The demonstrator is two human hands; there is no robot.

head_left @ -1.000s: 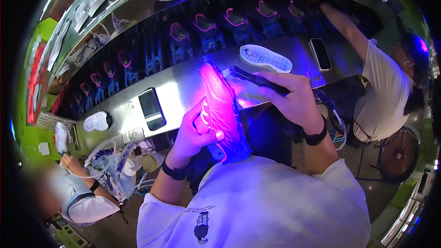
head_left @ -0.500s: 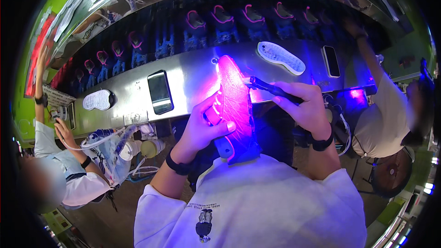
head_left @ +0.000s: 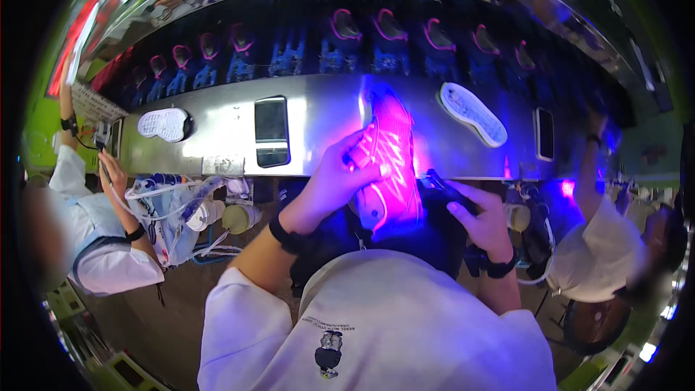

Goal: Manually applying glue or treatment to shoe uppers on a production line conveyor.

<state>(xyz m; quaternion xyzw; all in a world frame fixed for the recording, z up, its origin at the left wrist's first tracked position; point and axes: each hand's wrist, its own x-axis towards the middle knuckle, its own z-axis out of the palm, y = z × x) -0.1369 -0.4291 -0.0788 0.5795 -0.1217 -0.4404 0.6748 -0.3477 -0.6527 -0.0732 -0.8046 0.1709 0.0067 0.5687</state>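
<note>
My left hand (head_left: 337, 177) grips a shoe upper (head_left: 397, 148) from its left side, thumb across the top. The upper glows pink-red under violet light, its toe pointing away over the bench edge and its heel end towards my body. In my right hand (head_left: 486, 223) is a dark-handled brush (head_left: 450, 188), its tip close to the right lower side of the upper; blur hides whether the two touch. A white shoe sole (head_left: 474, 114) lies on the metal bench (head_left: 322, 98) to the right of the upper.
A phone (head_left: 271, 132) lies left of the upper, another phone (head_left: 544, 135) at the right. A second sole (head_left: 163, 124) rests far left. Behind the bench, several dark shoe uppers (head_left: 386, 25) stand in a row. Co-workers sit at both sides; pots (head_left: 237, 219) and hoses are at left.
The brush has come away from the upper's toe side, down towards the heel and my body. The upper has turned, showing more of its lacing. My view has shifted slightly.
</note>
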